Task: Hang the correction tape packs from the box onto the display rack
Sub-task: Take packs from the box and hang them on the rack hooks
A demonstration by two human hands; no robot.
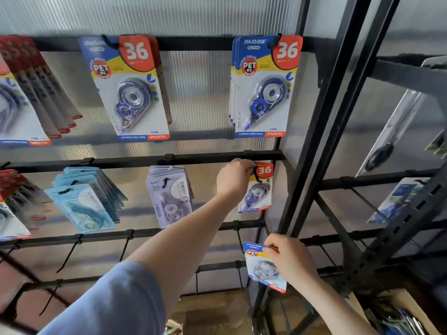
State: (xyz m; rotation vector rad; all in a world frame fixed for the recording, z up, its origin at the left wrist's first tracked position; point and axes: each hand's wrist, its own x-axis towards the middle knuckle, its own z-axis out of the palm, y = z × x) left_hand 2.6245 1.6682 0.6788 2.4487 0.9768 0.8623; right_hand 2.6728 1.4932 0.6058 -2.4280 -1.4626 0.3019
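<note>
Box (401, 313) holds blue correction tape packs (396, 321)

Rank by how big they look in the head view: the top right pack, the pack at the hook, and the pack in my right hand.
1. top right pack
2. and 3. hook pack and right hand pack look alike, partly hidden; not ranked.

The black metal display rack (145, 159) stands ahead, with blue-and-red carded correction tape packs (263, 85) hanging along its top bar. On the middle bar, pale purple carded packs (169, 197) hang right of light blue carded packs (84, 201). The brown cardboard box (399, 310) sits lower right.
</note>
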